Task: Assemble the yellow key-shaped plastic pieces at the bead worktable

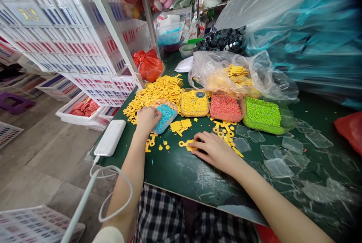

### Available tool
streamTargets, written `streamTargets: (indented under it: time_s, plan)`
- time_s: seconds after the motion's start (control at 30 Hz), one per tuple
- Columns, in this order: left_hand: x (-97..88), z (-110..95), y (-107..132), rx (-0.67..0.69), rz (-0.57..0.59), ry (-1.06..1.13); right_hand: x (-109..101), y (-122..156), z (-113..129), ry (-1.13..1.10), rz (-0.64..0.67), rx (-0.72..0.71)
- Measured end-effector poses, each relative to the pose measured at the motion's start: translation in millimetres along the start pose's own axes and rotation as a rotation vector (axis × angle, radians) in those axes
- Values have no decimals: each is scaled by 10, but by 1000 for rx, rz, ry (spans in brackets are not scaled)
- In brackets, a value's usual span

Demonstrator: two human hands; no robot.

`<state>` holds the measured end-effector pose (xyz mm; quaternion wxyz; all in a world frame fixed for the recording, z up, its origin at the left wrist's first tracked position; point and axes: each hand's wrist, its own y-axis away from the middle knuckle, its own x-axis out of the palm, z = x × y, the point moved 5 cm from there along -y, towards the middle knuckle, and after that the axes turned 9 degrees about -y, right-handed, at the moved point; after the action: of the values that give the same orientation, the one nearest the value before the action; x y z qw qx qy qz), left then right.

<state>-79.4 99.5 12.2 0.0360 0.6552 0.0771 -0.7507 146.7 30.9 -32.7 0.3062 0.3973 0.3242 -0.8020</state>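
Observation:
My left hand point(148, 119) is at the left side of a clear tray of small blue beads point(166, 117). Its fingers are curled together at the beads, and what they pinch is hidden. My right hand point(212, 148) rests low over the green table, its fingertips on a yellow plastic piece point(185, 144) with a ring at one end. Between the hands lies a row of joined yellow pieces point(180, 126). Several small yellow round parts point(166, 147) are scattered near the left wrist. More yellow ring-ended pieces point(223, 128) lie behind the right hand.
Trays of yellow beads point(195, 103), red beads point(226, 107) and green beads point(263, 114) stand in a row. A heap of yellow pieces point(158, 94) lies behind the left hand. Clear plastic squares point(278, 167) cover the right side; a cabled white power bank point(110, 137) sits left.

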Motion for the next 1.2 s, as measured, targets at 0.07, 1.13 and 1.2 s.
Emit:
streamTargets:
  time_s: [0.07, 1.13, 1.2]
  plan:
    - [-22, 51, -5, -34, -39, 15, 3, -2, -2, -5, 5, 1]
    - [-41, 183, -28, -77, -93, 323, 1, -6, 20, 23, 12, 3]
    - [-52, 204, -27, -88, -113, 352, 2, -8, 23, 20, 12, 7]
